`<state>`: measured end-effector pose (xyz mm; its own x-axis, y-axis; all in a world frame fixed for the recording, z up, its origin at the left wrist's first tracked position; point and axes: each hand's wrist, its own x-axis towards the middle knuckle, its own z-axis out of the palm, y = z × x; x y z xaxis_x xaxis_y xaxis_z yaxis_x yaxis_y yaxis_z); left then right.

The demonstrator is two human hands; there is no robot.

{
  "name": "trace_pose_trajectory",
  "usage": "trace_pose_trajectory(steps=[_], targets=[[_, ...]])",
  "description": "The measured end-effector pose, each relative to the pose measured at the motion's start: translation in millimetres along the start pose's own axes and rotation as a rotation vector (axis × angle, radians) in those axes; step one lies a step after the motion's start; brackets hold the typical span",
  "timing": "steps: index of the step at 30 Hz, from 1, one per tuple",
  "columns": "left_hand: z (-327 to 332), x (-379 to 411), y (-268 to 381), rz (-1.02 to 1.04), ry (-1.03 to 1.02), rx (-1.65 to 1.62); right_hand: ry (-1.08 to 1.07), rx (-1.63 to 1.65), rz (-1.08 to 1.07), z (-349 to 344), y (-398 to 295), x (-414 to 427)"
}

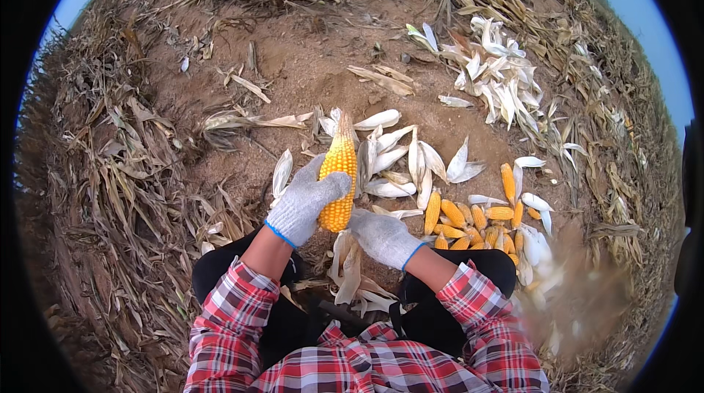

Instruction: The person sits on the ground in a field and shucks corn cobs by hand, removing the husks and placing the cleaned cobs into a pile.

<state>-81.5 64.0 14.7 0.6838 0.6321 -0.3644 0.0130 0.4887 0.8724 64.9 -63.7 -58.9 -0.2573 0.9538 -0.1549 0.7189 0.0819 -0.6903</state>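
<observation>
My left hand (311, 195), in a white knit glove with a blue cuff edge, is closed around a bare yellow corn cob (339, 184), its tapered tip pointing away from me. At the cob's lower end is my right hand (382, 233), gloved alike, with its fingers bent by the pulled-back husk (347, 269) that hangs below; whether they grip it cannot be made out. Unhusked ears with pale husks (390, 188) lie on the soil just beyond my right hand. A pile of husked orange cobs (478, 217) sits by my right knee.
A heap of stripped white husks (503, 74) lies at the far right. Dry corn stalks and leaves (137, 173) cover the ground on the left, and more stalks (511, 2) run along the far right. Loose husks (536, 247) lie beside the cob pile.
</observation>
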Motion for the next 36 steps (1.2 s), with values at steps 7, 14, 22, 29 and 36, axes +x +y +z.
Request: trace_pose_trajectory(steps=[7, 14, 22, 29, 36], targets=[[17.5, -9.5, -1.2, 0.299, 0.043, 0.830, 0.513, 0.741, 0.173, -66.6, -9.8, 4.0], [28.0, -10.0, -3.5, 0.246, 0.124, 1.217, 0.553, 0.803, 0.221, -86.6, -14.1, -3.4], [26.5, -15.1, -13.6, 0.208, 0.053, 1.037, 0.452, 0.835, 0.231, -96.7, -12.0, -1.9], [29.7, -11.9, -19.6, -0.064, -0.155, 0.467, 0.778, -0.129, -0.044, -79.8, -5.4, 5.0], [24.3, -20.4, -33.8, -0.357, -0.182, -0.149, 0.652, -0.496, -0.029, -77.4, -11.0, 7.0]])
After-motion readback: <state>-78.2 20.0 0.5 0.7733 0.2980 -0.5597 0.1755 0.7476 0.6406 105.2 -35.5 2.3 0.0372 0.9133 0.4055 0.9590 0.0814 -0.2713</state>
